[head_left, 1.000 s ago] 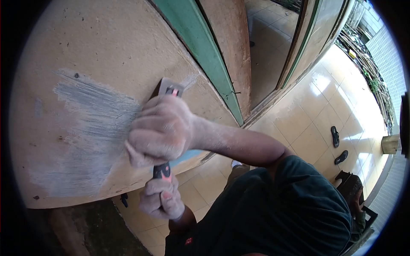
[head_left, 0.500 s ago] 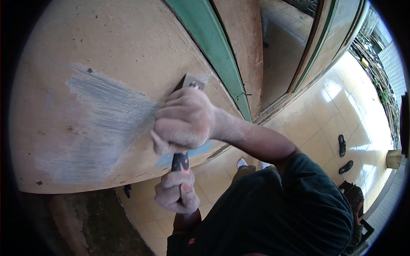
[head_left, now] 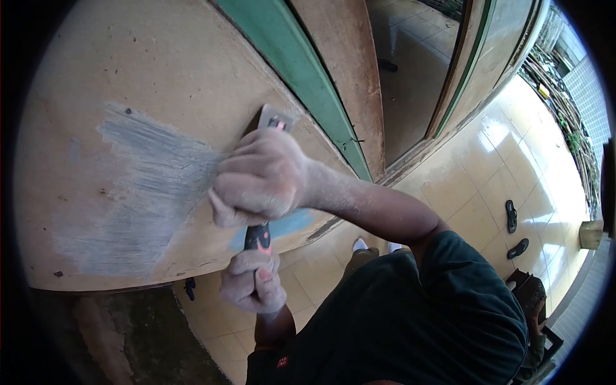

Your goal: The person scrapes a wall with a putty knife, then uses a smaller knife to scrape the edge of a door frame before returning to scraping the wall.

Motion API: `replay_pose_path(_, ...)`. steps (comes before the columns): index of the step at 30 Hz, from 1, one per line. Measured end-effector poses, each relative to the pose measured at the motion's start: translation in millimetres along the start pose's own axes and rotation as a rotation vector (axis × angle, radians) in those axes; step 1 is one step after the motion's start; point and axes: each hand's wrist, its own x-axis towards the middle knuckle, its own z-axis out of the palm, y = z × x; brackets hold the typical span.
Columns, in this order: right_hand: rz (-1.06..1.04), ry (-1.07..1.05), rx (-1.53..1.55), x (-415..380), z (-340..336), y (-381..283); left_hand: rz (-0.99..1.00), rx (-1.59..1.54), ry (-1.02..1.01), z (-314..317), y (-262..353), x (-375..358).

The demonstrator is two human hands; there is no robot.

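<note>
My right hand (head_left: 260, 176) is closed round the upper part of a scraper (head_left: 258, 236), near its metal blade. My left hand (head_left: 253, 282) grips the lower end of the black and red handle. The blade tip shows above my right knuckles, against the tan wall (head_left: 179, 58) close to the green frame strip (head_left: 292, 70). Pale dust coats both hands and my right forearm. A scraped grey-white patch (head_left: 151, 186) spreads over the wall left of my hands. My right hand hides the middle of the scraper.
A blue patch (head_left: 282, 228) marks the wall's lower edge. Behind the green strip is a doorway with a dark pane (head_left: 414, 70). Black sandals (head_left: 511, 216) lie on the shiny tiled floor (head_left: 449, 212). At the lower left is a dark, stained surface (head_left: 154, 333).
Both hands and the scraper have shifted slightly left in view, still held the same way. The camera view has shifted a little too.
</note>
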Motion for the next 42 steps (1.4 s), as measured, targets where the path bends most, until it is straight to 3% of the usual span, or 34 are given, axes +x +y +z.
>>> replay_pose_path(2, 0.008, -0.04, 0.118, 1, 8, -7, 0.152, -0.037, -0.119, -10, 6, -2)
replay_pose_path(4, 0.013, -0.08, 0.082, 0, -2, 1, 0.16, 0.017, -0.074, -4, -5, -4)
replay_pose_path(8, -0.004, -0.076, -0.036, 4, -9, 7, 0.072, 0.158, -0.174, -10, -9, 3)
replay_pose_path(10, 0.031, 0.006, 0.068, 7, -1, -2, 0.163, -0.035, -0.25, -18, -1, 4)
replay_pose_path(11, 0.03, 0.011, 0.064, 6, -2, -1, 0.18, -0.025, -0.129, -4, 12, 2)
replay_pose_path(14, 0.007, -0.034, 0.105, 3, -2, 6, 0.188, 0.022, -0.144, 7, -7, 2)
replay_pose_path(15, -0.004, -0.022, 0.057, 3, -7, 13, 0.132, 0.059, 0.051, 20, -15, 3)
replay_pose_path(16, -0.011, -0.015, 0.014, 3, -10, 14, 0.125, 0.067, 0.064, 15, -12, 2)
replay_pose_path(20, 0.079, 0.078, 0.137, 4, 8, -9, 0.028, -0.101, 0.002, -3, 9, 1)
replay_pose_path(22, 0.077, 0.008, 0.102, 2, -2, -5, 0.147, 0.031, -0.11, -4, 4, -2)
replay_pose_path(23, 0.035, -0.034, 0.076, -1, -6, 3, 0.218, 0.07, -0.04, 8, -7, -3)
replay_pose_path(28, 0.047, -0.05, 0.038, -4, 8, -3, 0.096, 0.141, -0.047, -2, -3, -9)
replay_pose_path(30, 0.022, -0.033, 0.183, 1, 12, -12, 0.272, -0.014, -0.135, -14, -1, -14)
replay_pose_path(31, 0.025, -0.027, 0.177, 0, 7, -7, 0.159, -0.076, 0.016, -3, -4, -20)
replay_pose_path(33, -0.042, -0.114, 0.098, -2, -6, 9, 0.133, -0.01, 0.003, 8, -13, -17)
replay_pose_path(36, -0.009, -0.074, 0.039, 3, -11, 5, 0.179, 0.017, 0.052, 11, -12, -17)
replay_pose_path(38, 0.005, -0.06, 0.044, 2, 0, -3, 0.022, -0.067, 0.055, 3, 10, -9)
replay_pose_path(42, 0.011, -0.093, 0.121, -1, 1, 2, 0.09, 0.071, 0.045, 9, -16, -14)
